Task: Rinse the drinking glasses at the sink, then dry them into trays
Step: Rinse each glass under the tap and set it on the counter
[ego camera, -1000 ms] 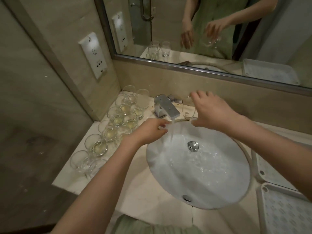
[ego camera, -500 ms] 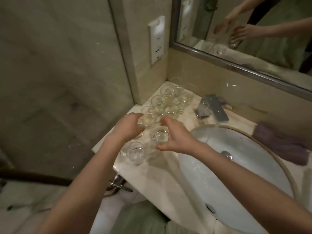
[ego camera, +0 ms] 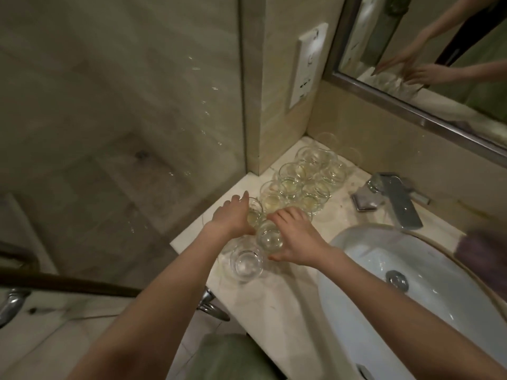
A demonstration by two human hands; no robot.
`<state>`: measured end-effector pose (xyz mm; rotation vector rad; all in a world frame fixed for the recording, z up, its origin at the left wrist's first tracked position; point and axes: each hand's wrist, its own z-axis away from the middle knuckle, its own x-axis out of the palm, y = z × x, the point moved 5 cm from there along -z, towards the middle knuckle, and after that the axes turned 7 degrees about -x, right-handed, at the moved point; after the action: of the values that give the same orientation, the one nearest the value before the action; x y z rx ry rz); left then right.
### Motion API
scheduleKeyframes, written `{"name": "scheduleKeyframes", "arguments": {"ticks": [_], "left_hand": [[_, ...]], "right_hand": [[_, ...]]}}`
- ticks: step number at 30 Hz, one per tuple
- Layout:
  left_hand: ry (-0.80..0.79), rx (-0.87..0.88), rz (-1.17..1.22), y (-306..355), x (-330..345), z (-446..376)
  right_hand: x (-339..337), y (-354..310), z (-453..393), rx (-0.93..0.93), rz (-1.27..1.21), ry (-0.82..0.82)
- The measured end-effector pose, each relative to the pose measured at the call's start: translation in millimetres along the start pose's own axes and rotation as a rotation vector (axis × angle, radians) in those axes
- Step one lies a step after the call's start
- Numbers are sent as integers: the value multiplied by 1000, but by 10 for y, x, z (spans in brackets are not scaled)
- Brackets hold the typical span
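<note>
Reaching into the cluster of glasses point(ego camera: 299, 185) at the back left corner of the counter point(ego camera: 288, 297), both hands are taking one glass each. Left hand point(ego camera: 233, 218) wraps its fingers round a glass point(ego camera: 253, 215) at the outer edge of the group; a pale yellowish residue shows in it. Right hand point(ego camera: 296, 237) grips a second glass point(ego camera: 269, 237) from the sink side, fingers curled over the rim and thumb low on the wall. Judgement: one glass per hand saves a trip, and the nearest ones are taken first because the rest are packed rim to rim behind them. A further clear glass point(ego camera: 245, 264) stands just in front of the two hands, very near the counter edge; it looks the easiest to knock when the held glasses lift. Sink point(ego camera: 370, 259) lies to the right, close by, with the tap point(ego camera: 397, 198) at its rear; whether water runs cannot be told. A purple cloth point(ego camera: 477, 248) sits blurred at the right rim. Mirror point(ego camera: 439, 64) above shows the hands reflected. No tray is in view. Most glasses appear unrinsed, so the task looks early.
</note>
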<state>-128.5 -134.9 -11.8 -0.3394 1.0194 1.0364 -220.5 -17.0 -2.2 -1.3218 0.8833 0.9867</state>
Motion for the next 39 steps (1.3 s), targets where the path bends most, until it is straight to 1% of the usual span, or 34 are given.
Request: {"name": "scheduleKeyframes", "arguments": {"ticks": [7,14,18,20,21,24,25,26,29,34,39], "left_hand": [[41,30,125,23,-6,-109],[69,46,92,62,-110,-93],[122,59,34,129,-397,64],[162,84,-12,213,-579,184],[185,103,-32,269,-666,247],[222,192,-10,532,-871,441],[213,226,27,645,-906,493],[194,258,70,759,-917,533],[85,335,204,1138,-782,563],[-97,398,328,1714,-222,420],[-331,398,377,2097,407,247]], "right_hand": [[131,78,-31,-10,85,-69],[167,70,-51,-22,199,-118],[72,64,1,-11,123,-113],[-73,83,82,32,7,-61],[-165,113,134,73,-86,-2],[-475,281,339,215,-409,250],[-557,326,406,242,-455,302],[-620,361,467,259,-471,320],[-694,480,665,307,-488,293],[-520,814,1202,516,-572,342],[-178,1077,1601,718,-577,328]]}}
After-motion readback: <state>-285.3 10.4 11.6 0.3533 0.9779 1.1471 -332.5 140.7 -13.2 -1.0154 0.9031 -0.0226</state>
